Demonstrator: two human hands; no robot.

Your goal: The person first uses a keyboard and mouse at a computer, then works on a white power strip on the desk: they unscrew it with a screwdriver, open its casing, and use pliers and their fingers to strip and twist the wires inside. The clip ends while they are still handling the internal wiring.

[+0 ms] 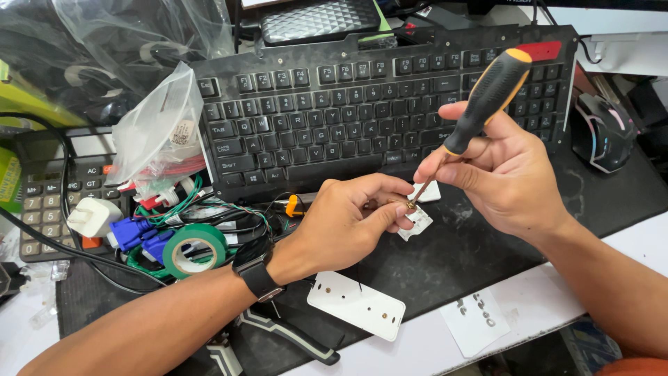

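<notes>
left hand [348, 226]: I'm seeing fingers pinching narrow on a small white part [416, 221], mid scene, just near the keyboard's edge; most of the part is hiding behind the fingertips.
right hand [504, 174]: fingers are wrapping the screwdriver [487, 97], black and orange handle tilting far-right, shaft running down-left.
screwdriver tip: it's meeting the white part at a tiny brass-looking bit; too small, I can't tell if it's a screw.
white plate [356, 305]: lying flat near the left wrist on the black mat [445, 257], holes showing, apart from both hands.
watch [259, 276]: sitting on the left wrist, dial hidden.
keyboard [362, 104]: black, lying far of the hands, right end partly covered by the screwdriver handle.
mouse [602, 132]: far right, partly cut by clutter.
green tape roll [196, 249]: left, lying among tangled wires and blue plugs.
plastic bag [156, 132]: left, contents blurring.
calculator [52, 209]: far left, cables crossing over it.
pliers [292, 341]: near edge, handles only; jaws are hidden under the arm.
</notes>
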